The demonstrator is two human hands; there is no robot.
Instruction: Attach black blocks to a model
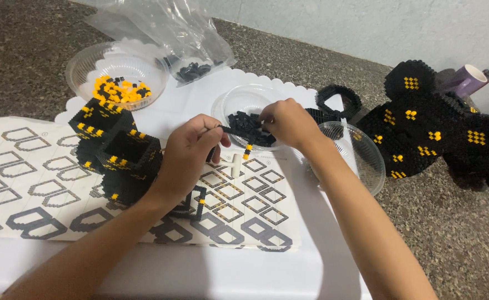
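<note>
Nearest the lens: two bare forearms reaching up from the bottom edge over a white mat [311, 261] on a speckled stone counter [466, 233]. Printed instruction sheet [44, 183] with grey outline shapes spread across the mat's left half. Big black-and-yellow brick model [433, 125] at far right, off the mat. Smaller black-and-yellow brick block [116, 158] sitting on the sheet, just left of the left wrist. Crumpled plastic bag [172, 33] up top, dark pieces inside. Clear bowl [83, 64] of yellow and black bricks at upper left; empty clear lid [361, 161] under the right forearm. Clear dish [227, 103] of black bricks in the middle. Left hand [186, 153] curled closed, pinching a thin black brick strip [234, 131] with a yellow tip hanging off its end, held just over the dish's near rim. Right hand [289, 122] over the dish, fingertips pinched together at the black bricks; cannot tell whether any brick is actually gripped. Small white tool [235, 164] lying on the sheet below the strip.
</note>
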